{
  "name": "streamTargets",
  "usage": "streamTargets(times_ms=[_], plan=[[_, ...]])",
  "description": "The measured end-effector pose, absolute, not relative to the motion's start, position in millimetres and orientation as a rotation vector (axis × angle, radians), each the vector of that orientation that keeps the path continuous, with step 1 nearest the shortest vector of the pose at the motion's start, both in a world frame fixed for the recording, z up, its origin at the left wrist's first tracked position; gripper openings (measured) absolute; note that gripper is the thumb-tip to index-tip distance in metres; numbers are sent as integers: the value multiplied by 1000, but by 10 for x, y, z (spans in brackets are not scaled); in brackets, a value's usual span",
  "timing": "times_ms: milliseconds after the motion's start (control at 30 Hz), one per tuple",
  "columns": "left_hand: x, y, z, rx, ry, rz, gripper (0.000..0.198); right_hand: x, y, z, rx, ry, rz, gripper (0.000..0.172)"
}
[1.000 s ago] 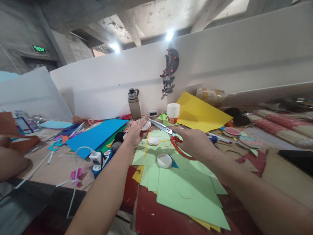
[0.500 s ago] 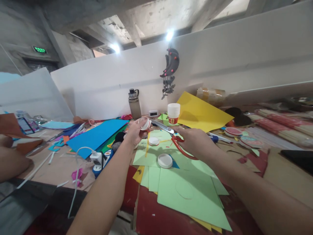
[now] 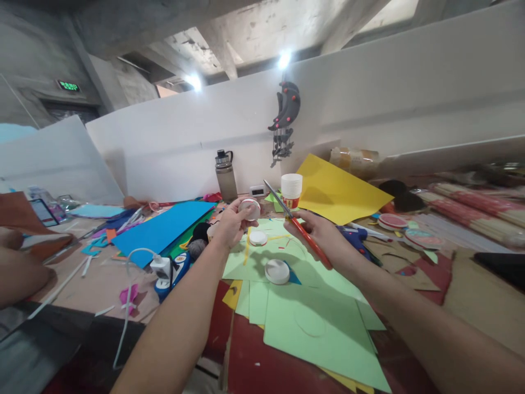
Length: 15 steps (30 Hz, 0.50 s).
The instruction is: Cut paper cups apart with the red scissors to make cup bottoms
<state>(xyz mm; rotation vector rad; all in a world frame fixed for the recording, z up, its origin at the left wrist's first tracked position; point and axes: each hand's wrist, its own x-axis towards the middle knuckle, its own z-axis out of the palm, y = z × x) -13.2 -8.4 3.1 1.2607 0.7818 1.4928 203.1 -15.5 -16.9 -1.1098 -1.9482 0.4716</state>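
Note:
Between the fingers of my left hand point(image 3: 231, 225) is a cut-down paper cup bottom point(image 3: 249, 209), a shallow white round piece with a red edge. My right hand point(image 3: 324, 232) grips orange-handled scissors point(image 3: 305, 235), their blades together and pointing up and away to the left, apart from the cup piece. Below my hands, two more shallow white cup bottoms, a smaller one point(image 3: 258, 238) and a nearer one point(image 3: 277, 271), lie on light green paper sheets point(image 3: 324, 328). A stack of white paper cups point(image 3: 291, 189) with red print stands behind the scissors.
Blue paper point(image 3: 164, 227) lies left, near a power strip point(image 3: 174, 276) with a plugged-in white cable. Yellow paper point(image 3: 340, 189) leans behind my right hand. A water bottle point(image 3: 226, 175) stands at the back. At far left is another person's arm point(image 3: 20, 268).
My right hand has drawn the scissors away from the cup piece, and their blades have closed and swung upward. My left hand has turned the piece so its round face shows.

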Motion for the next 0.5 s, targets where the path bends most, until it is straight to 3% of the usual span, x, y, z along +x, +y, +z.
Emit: streamTargets(times_ms=[267, 500], plan=[[-110, -66, 10, 1215, 758, 1519, 27, 1989, -265, -67, -1157, -1973, 652, 46], [-133, -38, -23, 1195, 896, 1502, 27, 1998, -218, -136, -1484, -2075, 361, 41]])
